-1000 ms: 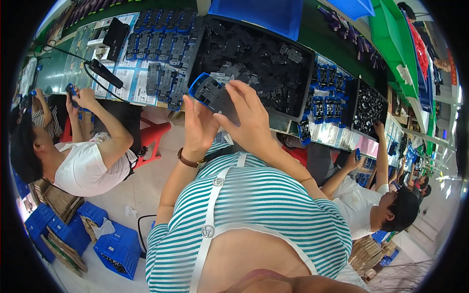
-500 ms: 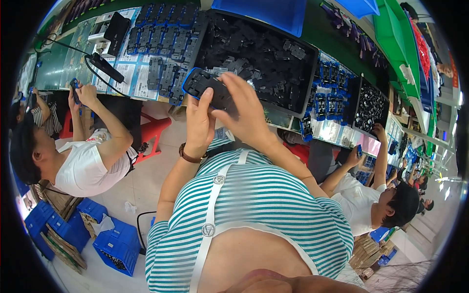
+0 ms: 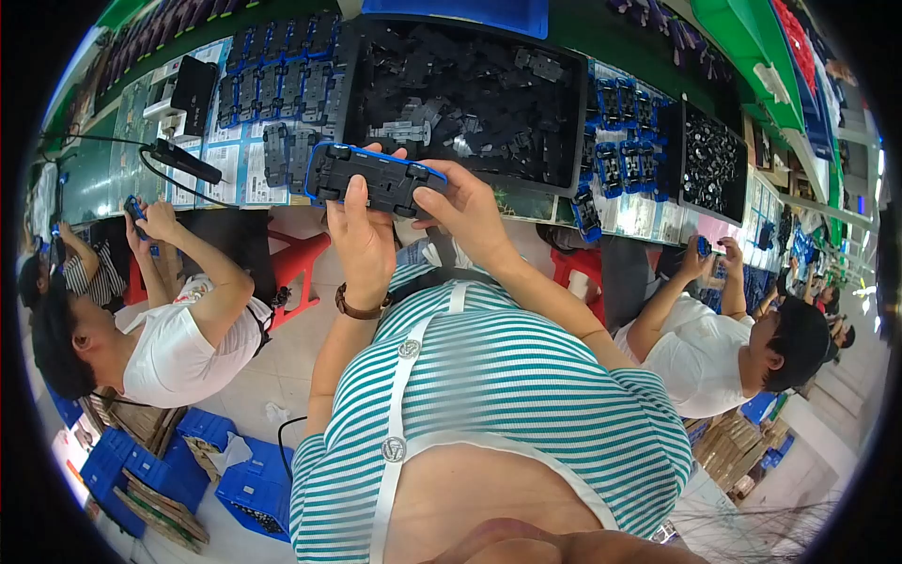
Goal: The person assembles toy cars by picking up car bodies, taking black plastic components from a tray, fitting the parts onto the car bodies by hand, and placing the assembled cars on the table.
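A blue toy car body with a black base plate (image 3: 387, 180) is held level, underside up, in front of the tray. My left hand (image 3: 362, 240) grips its left part, thumb pressed on the black underside and fingers behind. At the right end, my right hand (image 3: 473, 214) holds it between thumb and fingers. Behind the car lies a large black tray (image 3: 581, 141) heaped with black plastic base plates (image 3: 470, 94). Similar blue-and-black toy cars (image 3: 282, 89) stand in rows left of the tray, and more cars (image 3: 625, 164) lie to its right.
A small-parts tray (image 3: 714, 155) sits further right, before a co-worker (image 3: 691, 348). Another co-worker (image 3: 178, 329) handles a small piece at left. A black cabled tool (image 3: 188, 160) lies on the bench. A blue bin (image 3: 460, 11) stands behind; red stools (image 3: 296, 273) are under the bench.
The car has turned from tilted in my left hand to level. My right hand, earlier spread over its base, now grips the right end. The whole view has shifted slightly.
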A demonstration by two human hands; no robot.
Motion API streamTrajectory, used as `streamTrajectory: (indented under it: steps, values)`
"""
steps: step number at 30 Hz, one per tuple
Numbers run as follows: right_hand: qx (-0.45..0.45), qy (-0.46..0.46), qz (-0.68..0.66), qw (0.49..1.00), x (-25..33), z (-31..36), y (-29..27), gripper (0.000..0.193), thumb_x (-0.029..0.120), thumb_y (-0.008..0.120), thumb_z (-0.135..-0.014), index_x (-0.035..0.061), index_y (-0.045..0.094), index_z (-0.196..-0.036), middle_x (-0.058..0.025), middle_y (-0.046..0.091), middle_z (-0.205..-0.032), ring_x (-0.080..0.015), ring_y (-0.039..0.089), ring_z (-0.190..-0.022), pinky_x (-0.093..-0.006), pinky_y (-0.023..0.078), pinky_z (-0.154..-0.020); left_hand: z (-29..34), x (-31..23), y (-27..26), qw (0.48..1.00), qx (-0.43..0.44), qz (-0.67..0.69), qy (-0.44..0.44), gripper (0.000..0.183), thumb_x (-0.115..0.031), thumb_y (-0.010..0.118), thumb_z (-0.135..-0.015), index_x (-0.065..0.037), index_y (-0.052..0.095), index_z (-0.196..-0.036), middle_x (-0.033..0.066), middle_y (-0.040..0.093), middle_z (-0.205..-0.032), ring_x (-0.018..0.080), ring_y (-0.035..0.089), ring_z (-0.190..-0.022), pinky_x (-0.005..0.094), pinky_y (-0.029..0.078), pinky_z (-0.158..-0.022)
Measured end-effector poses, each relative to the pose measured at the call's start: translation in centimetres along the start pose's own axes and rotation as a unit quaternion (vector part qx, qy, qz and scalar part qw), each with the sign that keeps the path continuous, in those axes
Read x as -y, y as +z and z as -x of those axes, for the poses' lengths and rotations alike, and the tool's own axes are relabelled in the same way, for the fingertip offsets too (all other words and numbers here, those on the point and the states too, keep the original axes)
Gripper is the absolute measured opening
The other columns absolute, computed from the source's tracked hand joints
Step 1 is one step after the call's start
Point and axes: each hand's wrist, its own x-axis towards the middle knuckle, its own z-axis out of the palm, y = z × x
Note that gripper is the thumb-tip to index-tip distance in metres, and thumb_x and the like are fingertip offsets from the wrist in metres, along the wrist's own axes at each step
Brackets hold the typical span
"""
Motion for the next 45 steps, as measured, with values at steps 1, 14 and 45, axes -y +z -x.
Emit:
streamTrajectory:
  steps: [1, 14, 45]
  values:
    - [-0.004, -0.007, 0.015, 1.0, -0.2, 0.1, 0.0, 0.042, 0.018, 0.065, -0.091, 0.0002, 0.051, -0.125, -0.009, 0.062, -0.103, -0.0133, 0.063, -0.087, -0.0256, 0.058, -0.068, 0.1, 0.1, 0.0, 1.0, 0.002, -0.001, -0.003, 0.038, -0.018, 0.048, -0.1, -0.003, 0.038, -0.133, 0.0172, 0.051, -0.129, 0.034, 0.054, -0.12, 0.0451, 0.051, -0.096]
    - [0.003, -0.067, 0.025, 0.997, -0.8, 0.3, 0.3, 0.043, 0.014, 0.07, -0.086, 0.0011, 0.052, -0.122, -0.0074, 0.063, -0.101, -0.0114, 0.063, -0.085, -0.0255, 0.054, -0.073, 0.5, 0.1, 0.5, 0.996, -0.008, -0.072, 0.057, 0.042, -0.024, 0.046, -0.101, -0.001, 0.033, -0.134, 0.0192, 0.048, -0.131, 0.0337, 0.056, -0.116, 0.0422, 0.054, -0.091]
    - [0.02, -0.073, 0.073, 0.994, -2.6, -3.4, 1.4, 0.061, 0.008, 0.068, -0.086, 0.0036, 0.039, -0.139, -0.0134, 0.045, -0.137, -0.0217, 0.051, -0.121, -0.0333, 0.045, -0.097, -6.0, -3.5, -7.2, 0.964, -0.183, -0.19, 0.032, 0.018, -0.024, 0.056, -0.098, -0.009, 0.053, -0.108, -0.0038, 0.058, -0.091, 0.0013, 0.051, -0.069, 0.0171, 0.039, -0.054]
